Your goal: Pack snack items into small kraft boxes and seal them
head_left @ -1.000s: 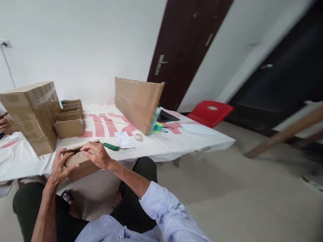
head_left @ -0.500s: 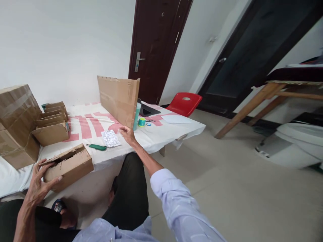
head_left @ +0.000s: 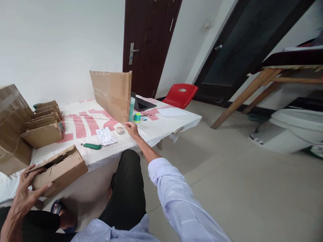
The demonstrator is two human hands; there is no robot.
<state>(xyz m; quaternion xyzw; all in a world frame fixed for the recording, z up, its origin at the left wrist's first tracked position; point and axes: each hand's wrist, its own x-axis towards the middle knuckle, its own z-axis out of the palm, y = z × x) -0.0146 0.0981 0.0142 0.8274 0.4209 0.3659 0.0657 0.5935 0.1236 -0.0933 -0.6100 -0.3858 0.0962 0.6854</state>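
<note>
My left hand [head_left: 26,191] grips the near left end of a narrow cardboard box [head_left: 60,171], thumb on its front side and fingers at the torn, open top. The box rests tilted at the table's front edge. My right hand [head_left: 131,129] is by the lower corner of an upright cardboard panel [head_left: 111,95], its fingers drawn together; whatever they may hold is hidden. Just left of that hand lies a small brownish lump in clear wrapping [head_left: 120,130]. Beside it are a white packet with a dark pattern [head_left: 106,136] and a green utility knife [head_left: 92,146].
A large carton [head_left: 12,134] and a divided cardboard holder [head_left: 42,132] stand at the left. Behind the panel are a teal container [head_left: 132,109], a green-yellow tape roll [head_left: 137,117], a black tablet-like device [head_left: 143,104] and a white sheet [head_left: 172,112]. A red chair [head_left: 180,95] stands beyond.
My right hand has moved right, away from the small wrapped lump, which now shows on the table. The left hand keeps its hold on the box. The view has shifted slightly.
</note>
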